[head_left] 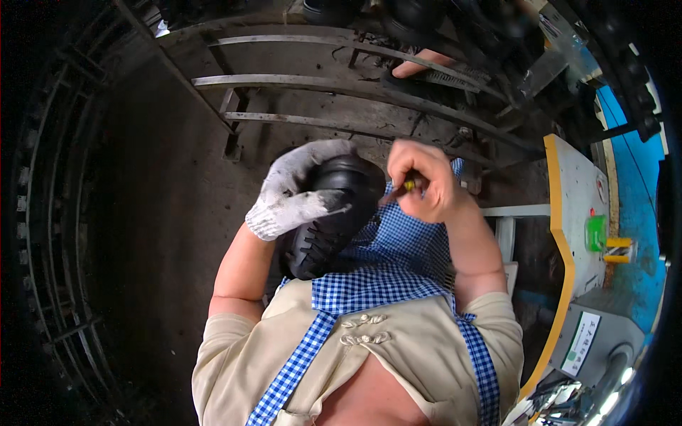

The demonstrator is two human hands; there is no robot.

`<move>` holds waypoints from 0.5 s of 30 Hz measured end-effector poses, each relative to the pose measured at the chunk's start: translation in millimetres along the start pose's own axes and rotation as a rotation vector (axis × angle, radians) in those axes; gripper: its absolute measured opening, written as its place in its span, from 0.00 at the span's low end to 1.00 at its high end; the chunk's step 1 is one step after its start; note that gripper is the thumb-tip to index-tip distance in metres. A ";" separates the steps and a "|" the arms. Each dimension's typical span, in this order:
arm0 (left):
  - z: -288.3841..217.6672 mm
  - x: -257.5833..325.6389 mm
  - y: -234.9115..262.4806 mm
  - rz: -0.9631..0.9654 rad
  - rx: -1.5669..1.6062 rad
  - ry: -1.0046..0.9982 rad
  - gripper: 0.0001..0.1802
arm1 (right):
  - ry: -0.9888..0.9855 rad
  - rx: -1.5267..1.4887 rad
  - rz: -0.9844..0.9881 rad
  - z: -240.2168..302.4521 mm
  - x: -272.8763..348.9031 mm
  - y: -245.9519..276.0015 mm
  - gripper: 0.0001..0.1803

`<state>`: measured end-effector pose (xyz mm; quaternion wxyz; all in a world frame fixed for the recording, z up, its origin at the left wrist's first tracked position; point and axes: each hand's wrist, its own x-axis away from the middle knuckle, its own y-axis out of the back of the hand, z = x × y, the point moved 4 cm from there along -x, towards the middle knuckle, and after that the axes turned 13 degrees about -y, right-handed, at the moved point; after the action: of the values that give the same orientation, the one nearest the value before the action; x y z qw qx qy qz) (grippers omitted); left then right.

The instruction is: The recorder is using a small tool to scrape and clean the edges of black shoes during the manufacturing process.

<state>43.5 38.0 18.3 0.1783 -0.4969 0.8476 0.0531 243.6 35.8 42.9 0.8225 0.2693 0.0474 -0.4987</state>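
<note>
A: Start with the left hand [295,192].
B: Knit glove, pale grey, dark smudges. Curled round the toe end of a black shoe [359,184]; fingers over the far side, thumb laid across the near side. Grip closed on it.

A: Where is the shoe?
B: Held up in front of the body, above the apron [408,241], left of the right hand. Toe end away from the wearer, laces toward the chest.

A: And the right hand [430,184]?
B: Bare. Fingers bent in, thumb against them, pinched on a small tool [410,185]. Yellow end shows; the rest is mostly hidden in the fingers. Hand just beside the shoe. Cannot tell whether the tool touches it.

A: Surroundings?
B: Bench [579,192] at the right, white top, yellow edge facing the wearer. Green cup [596,233] by its far edge, a yellow-and-white item [620,250] next to the cup. Grey box [604,323] toward the bench's near corner, pale label on its face. Ahead, beyond the hands, a metal rack [298,84] above a dark, stained floor [170,227].
</note>
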 end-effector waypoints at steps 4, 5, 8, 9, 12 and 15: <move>-5.8 -2.1 43.9 -0.387 -0.179 -0.306 0.30 | -0.067 0.253 -0.187 -33.4 23.1 -14.7 0.11; 0.2 -4.5 59.5 -0.541 -0.083 -0.303 0.27 | -0.053 0.245 -0.178 -48.7 30.9 -23.4 0.11; 15.8 -2.5 95.1 -0.942 0.448 -0.237 0.24 | -0.344 0.184 -0.146 -74.1 53.9 -42.0 0.35; 23.9 -5.2 98.4 -0.957 0.647 -0.151 0.23 | -0.367 0.100 -0.144 -69.1 60.8 -49.7 0.38; 53.6 -5.3 115.3 -1.036 0.659 -0.202 0.24 | -0.285 0.046 -0.225 -59.6 47.8 -65.5 0.44; 59.2 -1.8 122.6 -1.033 0.385 -0.220 0.24 | -0.363 -0.123 -0.244 -72.6 45.0 -60.9 0.46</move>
<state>-46.6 116.7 -46.9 0.3559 -0.7975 0.4650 -0.1451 228.4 13.9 -58.6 0.7659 0.1167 -0.0389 -0.6311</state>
